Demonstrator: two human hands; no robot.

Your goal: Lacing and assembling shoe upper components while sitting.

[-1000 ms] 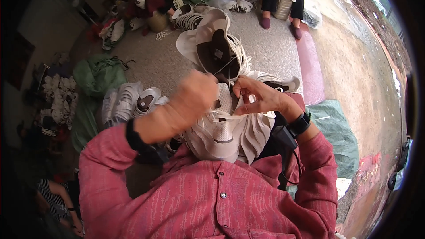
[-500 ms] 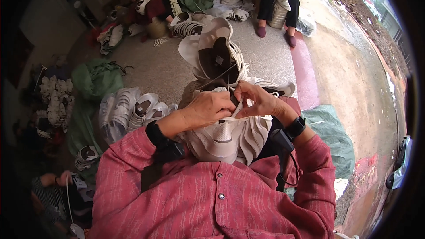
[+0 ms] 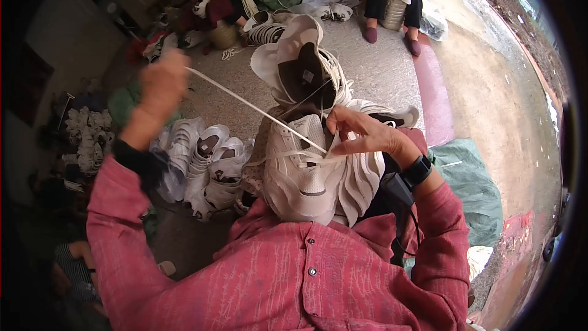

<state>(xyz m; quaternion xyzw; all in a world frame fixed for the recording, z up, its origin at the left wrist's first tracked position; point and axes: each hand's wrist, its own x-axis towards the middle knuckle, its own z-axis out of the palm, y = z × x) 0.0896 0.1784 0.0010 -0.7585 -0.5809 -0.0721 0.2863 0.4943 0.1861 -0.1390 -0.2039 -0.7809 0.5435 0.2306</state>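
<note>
A white shoe upper [image 3: 304, 175] with a mesh tongue sits in my lap, its toe toward me. My left hand [image 3: 163, 89], smeared by motion, is up at the left and closed on the end of a white shoelace [image 3: 245, 105]. The lace runs taut from it down to the eyelet edge of the upper. There, my right hand [image 3: 367, 132] pinches the right eyelet flap between thumb and fingers. More nested white uppers [image 3: 361, 187] lie under and to the right of this one. Beyond stands a stack of uppers with dark linings [image 3: 300, 76].
Bagged white uppers [image 3: 184, 153] lie on the floor to my left, near a green cloth [image 3: 125, 101]. Another green sheet [image 3: 468, 190] lies at my right. A seated person [image 3: 392, 0] holds a stack of uppers at the far right; another sits at the far left.
My left hand has swung up and out to the left from the shoe upper, drawing the shoelace taut. My right hand stays at the eyelet edge.
</note>
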